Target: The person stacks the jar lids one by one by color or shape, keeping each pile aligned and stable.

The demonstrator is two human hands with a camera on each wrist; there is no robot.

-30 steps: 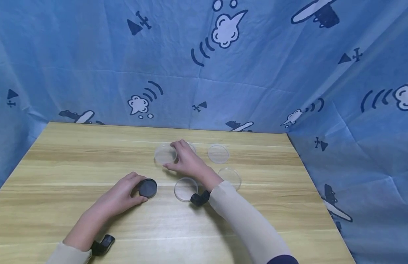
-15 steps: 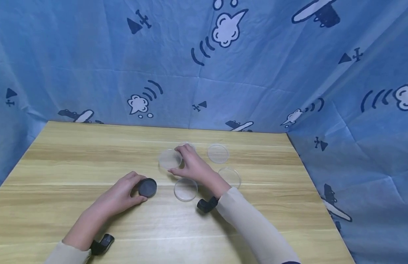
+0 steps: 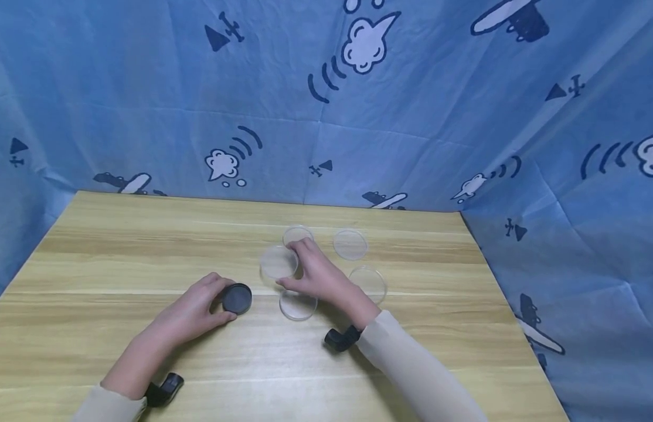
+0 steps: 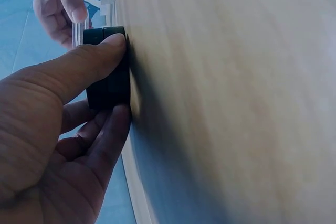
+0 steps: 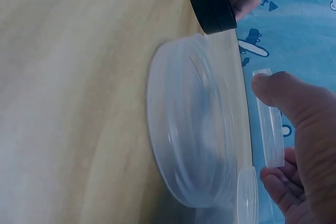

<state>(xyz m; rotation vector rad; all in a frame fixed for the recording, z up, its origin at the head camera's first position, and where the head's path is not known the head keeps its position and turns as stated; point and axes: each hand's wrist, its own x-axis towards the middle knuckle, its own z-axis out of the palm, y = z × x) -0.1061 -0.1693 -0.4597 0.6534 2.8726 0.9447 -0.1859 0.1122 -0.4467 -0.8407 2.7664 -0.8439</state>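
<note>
My left hand [image 3: 194, 313] grips a short, round black piece [image 3: 237, 299] between thumb and fingers. In the left wrist view this black piece [image 4: 108, 85] has a seam across its side, close over the table. Between thumb and fingers, my right hand [image 3: 322, 276] holds a clear petri dish [image 3: 276, 264] by its edge. In the right wrist view the held dish [image 5: 272, 129] is seen edge-on, raised off the wood. Another clear petri dish [image 3: 297, 306] lies just in front of the right hand, and a further one [image 3: 296, 234] is partly hidden behind its fingers.
Two more clear round dishes lie to the right, one farther back [image 3: 350, 244] and one nearer [image 3: 375, 284], partly behind the right wrist. The wooden table [image 3: 147, 252] meets a blue patterned curtain [image 3: 279, 88] at its back and sides.
My right hand has drawn the clear petri dish towards the person and slightly right, uncovering more of the dish behind. The left hand stays put with the black piece.
</note>
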